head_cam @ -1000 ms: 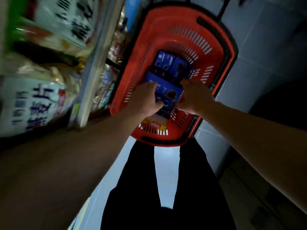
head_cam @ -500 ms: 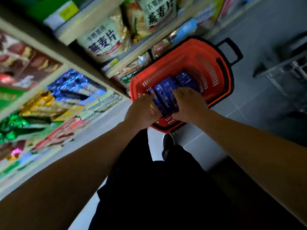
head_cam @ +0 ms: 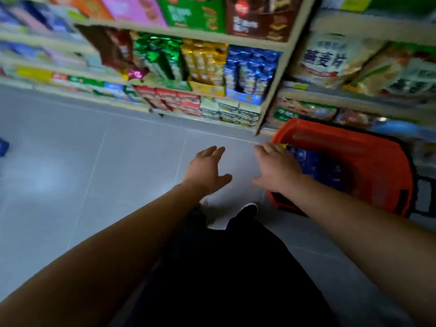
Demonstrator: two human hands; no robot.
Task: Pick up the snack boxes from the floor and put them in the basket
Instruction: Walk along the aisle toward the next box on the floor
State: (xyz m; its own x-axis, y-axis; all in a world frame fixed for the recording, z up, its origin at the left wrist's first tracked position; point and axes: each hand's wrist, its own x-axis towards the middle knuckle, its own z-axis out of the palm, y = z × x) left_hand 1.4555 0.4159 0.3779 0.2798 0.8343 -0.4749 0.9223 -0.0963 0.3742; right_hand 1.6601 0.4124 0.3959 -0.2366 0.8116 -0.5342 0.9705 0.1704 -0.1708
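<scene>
Left hand (head_cam: 205, 170) empty, fingers spread above grey floor (head_cam: 70, 175). Right hand (head_cam: 278, 169) empty, splayed over red basket (head_cam: 368, 149) rim, blue snack boxes (head_cam: 316, 164) just beyond. Box lettering blurred, unreadable.

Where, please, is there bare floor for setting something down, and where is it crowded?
The grey tiled floor lies bare between the stocked shelves and the person's legs, left of the open left hand. A blue item sits at its far left edge. It is crowded on the right, where the open right hand hovers by the red plastic basket holding blue snack boxes.
</scene>
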